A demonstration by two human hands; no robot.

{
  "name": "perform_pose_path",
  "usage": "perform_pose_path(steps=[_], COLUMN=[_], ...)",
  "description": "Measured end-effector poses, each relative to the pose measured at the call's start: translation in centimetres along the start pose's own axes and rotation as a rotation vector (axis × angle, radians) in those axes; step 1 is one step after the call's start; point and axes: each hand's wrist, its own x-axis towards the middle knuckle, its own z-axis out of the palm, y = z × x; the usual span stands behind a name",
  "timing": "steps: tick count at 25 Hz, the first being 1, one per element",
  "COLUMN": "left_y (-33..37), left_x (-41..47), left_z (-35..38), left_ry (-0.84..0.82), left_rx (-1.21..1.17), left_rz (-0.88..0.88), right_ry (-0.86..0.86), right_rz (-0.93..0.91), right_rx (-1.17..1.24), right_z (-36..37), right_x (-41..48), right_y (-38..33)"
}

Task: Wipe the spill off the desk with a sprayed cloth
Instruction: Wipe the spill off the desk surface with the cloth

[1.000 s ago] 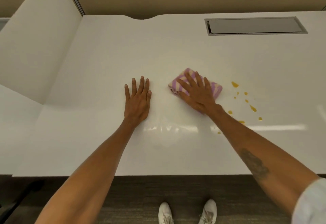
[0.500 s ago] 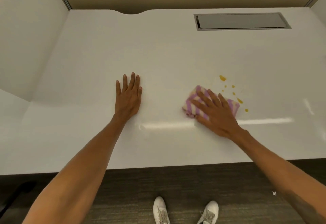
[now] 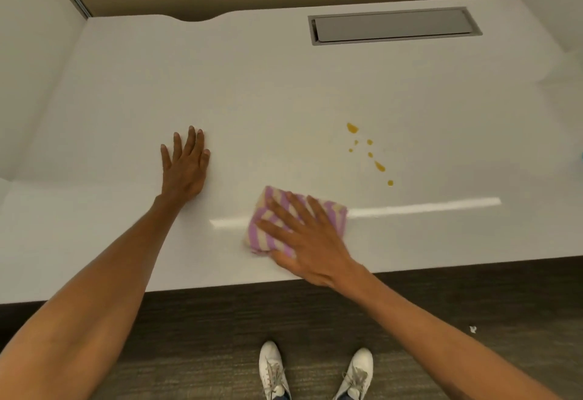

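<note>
A folded purple-and-cream striped cloth (image 3: pixel 268 226) lies flat on the white desk (image 3: pixel 284 90) close to its front edge. My right hand (image 3: pixel 309 242) presses down on the cloth with fingers spread, covering its right half. Several small orange spill drops (image 3: pixel 369 153) dot the desk up and to the right of the cloth, apart from it. My left hand (image 3: pixel 184 166) rests palm down on the bare desk to the left, holding nothing.
A grey recessed cable hatch (image 3: pixel 394 26) sits at the desk's back right. White partition walls stand on the left (image 3: pixel 34 62) and far right. Dark carpet and my white shoes (image 3: pixel 274 371) are below the desk's front edge.
My right hand has dragged the cloth toward the front edge of the desk, away from the orange drops. The drops at the near side are gone. My left hand stayed planted.
</note>
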Motion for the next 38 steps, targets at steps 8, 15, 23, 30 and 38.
perform_pose_path(steps=[8,15,23,30,38], left_y=[3.7,3.9,4.7,4.2,3.9], left_x=[-4.4,-4.8,-4.5,-4.3,-4.7], left_z=[1.6,2.2,1.8,2.1,2.1], left_ry=[0.062,0.078,0.096,0.103,0.075], left_rx=[-0.008,0.006,0.001,0.012,0.013], left_rz=[-0.151,-0.143,-0.164,-0.156,-0.151], right_ry=[0.026,0.041,0.073,0.171,0.095], right_rz=[0.360,0.073,0.800,0.725,0.225], right_rx=[-0.042,0.075,-0.004,0.109,0.076], right_z=[-1.9,-0.1,-2.5,-1.9,-0.5], right_x=[0.6,-0.9,-14.4,0.0,-5.8], right_y=[14.0,4.2,24.9,16.6,12.4])
